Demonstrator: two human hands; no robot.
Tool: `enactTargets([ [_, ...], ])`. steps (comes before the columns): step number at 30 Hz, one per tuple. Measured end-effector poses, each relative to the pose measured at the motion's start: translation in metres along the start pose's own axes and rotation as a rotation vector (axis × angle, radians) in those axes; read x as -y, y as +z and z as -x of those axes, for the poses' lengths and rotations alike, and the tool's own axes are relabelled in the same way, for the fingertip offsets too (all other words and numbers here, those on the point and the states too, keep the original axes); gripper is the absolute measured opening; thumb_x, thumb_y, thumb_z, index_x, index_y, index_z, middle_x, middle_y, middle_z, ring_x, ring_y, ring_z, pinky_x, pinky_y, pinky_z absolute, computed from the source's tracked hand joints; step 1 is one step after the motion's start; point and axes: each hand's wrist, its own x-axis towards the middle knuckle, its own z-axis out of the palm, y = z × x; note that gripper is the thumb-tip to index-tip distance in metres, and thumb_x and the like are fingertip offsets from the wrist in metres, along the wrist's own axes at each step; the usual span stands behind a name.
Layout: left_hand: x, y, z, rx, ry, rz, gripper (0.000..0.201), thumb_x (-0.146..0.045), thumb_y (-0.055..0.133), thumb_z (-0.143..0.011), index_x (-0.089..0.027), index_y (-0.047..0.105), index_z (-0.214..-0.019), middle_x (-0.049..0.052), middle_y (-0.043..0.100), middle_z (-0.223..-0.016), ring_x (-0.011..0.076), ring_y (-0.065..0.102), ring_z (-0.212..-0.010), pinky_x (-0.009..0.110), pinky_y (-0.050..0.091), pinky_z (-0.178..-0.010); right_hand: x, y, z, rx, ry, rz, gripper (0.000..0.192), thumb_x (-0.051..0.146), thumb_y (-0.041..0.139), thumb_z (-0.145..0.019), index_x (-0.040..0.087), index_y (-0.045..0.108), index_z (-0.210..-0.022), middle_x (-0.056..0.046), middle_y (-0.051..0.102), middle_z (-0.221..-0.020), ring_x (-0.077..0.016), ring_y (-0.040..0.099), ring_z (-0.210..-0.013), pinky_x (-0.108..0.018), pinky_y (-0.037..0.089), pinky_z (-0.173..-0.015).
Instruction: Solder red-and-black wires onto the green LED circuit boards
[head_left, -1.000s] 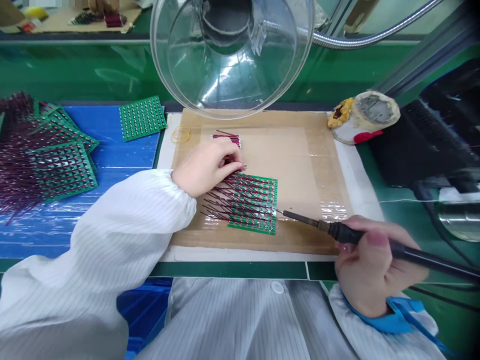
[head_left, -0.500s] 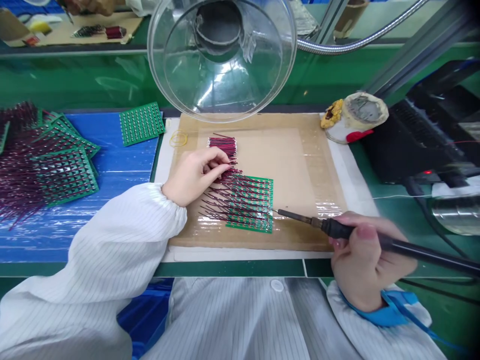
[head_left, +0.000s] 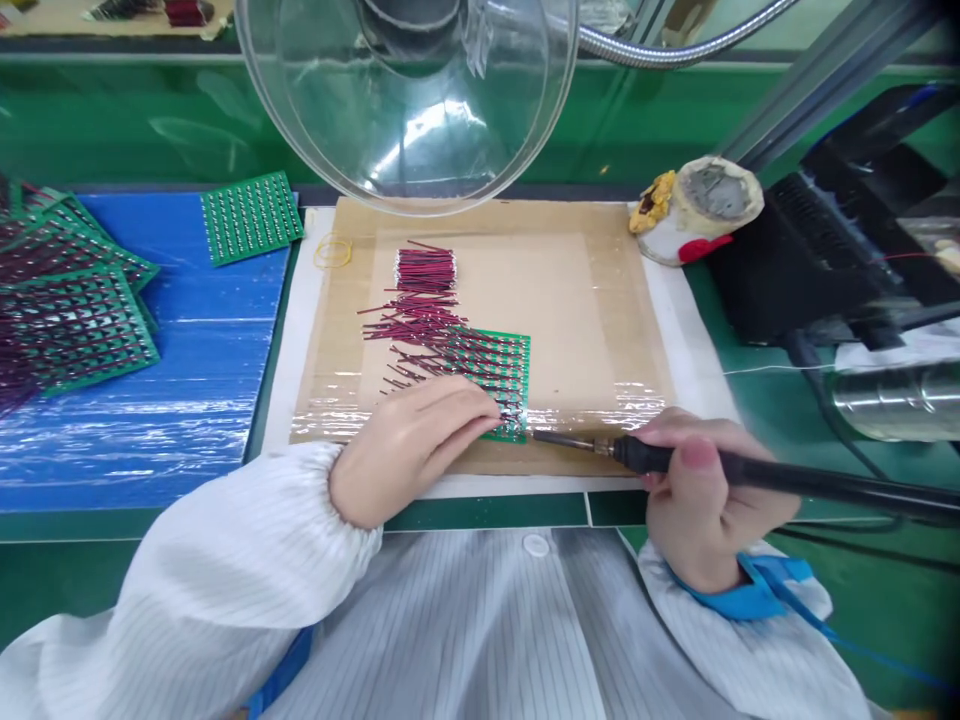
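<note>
A green circuit board lies on the brown cardboard mat, with rows of dark red wires standing out from it to the left. My left hand is pinched over the board's near part, a dark red wire at its fingertips; the hand hides the board's lower left. In my right hand is a soldering iron, gripped like a pen, its tip just right of the board's near right corner. Behind the board are loose dark red wires and a neat wire bundle.
Wired boards are piled on a blue surface at left, near a bare board. A clear round hood hangs above the mat. At right are a tip-cleaning pot, a black soldering station and a solder roll.
My left hand has moved from the loose wires toward me, onto the board's near rows. The iron's tip has shifted toward the near corner. The whole view has shifted slightly.
</note>
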Motion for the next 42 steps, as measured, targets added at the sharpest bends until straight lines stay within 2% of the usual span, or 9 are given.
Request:
enactTargets([
  [3,0.002,0.007,0.003,0.005,-0.026,-0.009,0.009,-0.016,0.053,-0.094,-0.015,0.062,-0.095,0.006,0.064,-0.094,0.0161,0.055,-0.091,0.034,0.047,-0.086,-0.001,-0.003,0.002,0.074,-0.017,0.051,0.012,0.022,0.059,-0.084,0.023,0.070,-0.078,0.004,0.064,-0.065,-0.0094,0.053,-0.044,-0.025,0.040,-0.039],
  [5,0.001,0.008,0.005,0.017,-0.072,-0.049,0.008,-0.018,0.054,-0.093,-0.017,0.062,-0.092,0.006,0.061,-0.099,0.0190,0.051,-0.097,0.039,0.044,-0.090,-0.002,-0.004,0.003,0.093,-0.026,0.054,0.011,0.021,0.060,-0.082,0.024,0.070,-0.078,0.004,0.065,-0.067,-0.0113,0.058,-0.050,-0.027,0.046,-0.046],
  [8,-0.001,0.009,0.006,0.006,-0.122,-0.070,0.008,-0.018,0.055,-0.092,-0.018,0.063,-0.089,0.007,0.058,-0.104,0.0217,0.048,-0.103,0.042,0.041,-0.093,-0.003,-0.004,0.004,0.103,-0.007,0.064,0.011,0.022,0.061,-0.082,0.025,0.071,-0.079,0.004,0.066,-0.067,-0.0135,0.061,-0.055,-0.029,0.050,-0.051],
  [13,-0.002,0.011,0.006,-0.013,-0.139,-0.058,0.007,-0.017,0.055,-0.091,-0.018,0.062,-0.088,0.006,0.058,-0.102,0.0209,0.049,-0.102,0.041,0.041,-0.092,-0.002,-0.001,0.004,0.107,-0.006,0.079,0.010,0.024,0.062,-0.082,0.026,0.071,-0.078,0.004,0.065,-0.066,-0.0129,0.058,-0.049,-0.030,0.050,-0.049],
  [22,-0.002,0.014,0.006,-0.012,-0.153,-0.059,0.006,-0.017,0.055,-0.090,-0.017,0.060,-0.087,0.006,0.060,-0.101,0.0203,0.051,-0.100,0.041,0.040,-0.091,-0.004,0.001,0.003,0.088,-0.060,0.021,0.011,0.021,0.062,-0.080,0.026,0.072,-0.079,0.004,0.064,-0.064,-0.0127,0.056,-0.047,-0.030,0.042,-0.042],
  [30,-0.004,0.014,0.007,0.001,-0.178,-0.067,0.007,-0.018,0.055,-0.091,-0.017,0.060,-0.086,0.005,0.060,-0.101,0.0206,0.051,-0.101,0.041,0.039,-0.093,-0.004,0.001,0.001,0.092,-0.101,0.017,0.012,0.019,0.061,-0.080,0.024,0.072,-0.080,0.003,0.067,-0.068,-0.0122,0.056,-0.047,-0.030,0.044,-0.044],
  [33,-0.004,0.014,0.007,0.004,-0.186,-0.065,0.007,-0.019,0.055,-0.091,-0.017,0.060,-0.086,0.004,0.060,-0.102,0.0205,0.051,-0.102,0.041,0.039,-0.093,-0.004,0.001,0.002,0.074,-0.059,0.023,0.012,0.020,0.061,-0.082,0.024,0.072,-0.080,0.003,0.065,-0.067,-0.0111,0.054,-0.046,-0.029,0.041,-0.041],
  [36,-0.005,0.014,0.007,0.000,-0.195,-0.066,0.008,-0.019,0.055,-0.091,-0.017,0.060,-0.086,0.004,0.060,-0.102,0.0198,0.051,-0.102,0.041,0.039,-0.094,-0.003,0.000,0.003,0.090,-0.017,0.060,0.010,0.021,0.063,-0.081,0.025,0.072,-0.081,0.004,0.066,-0.070,-0.0112,0.058,-0.051,-0.029,0.044,-0.045],
  [42,-0.006,0.014,0.006,-0.003,-0.214,-0.067,0.008,-0.019,0.055,-0.091,-0.016,0.060,-0.085,0.003,0.060,-0.101,0.0196,0.050,-0.103,0.040,0.039,-0.094,-0.003,-0.001,0.004,0.099,-0.023,0.056,0.010,0.021,0.063,-0.082,0.025,0.072,-0.082,0.004,0.067,-0.071,-0.0105,0.059,-0.053,-0.029,0.045,-0.047],
])
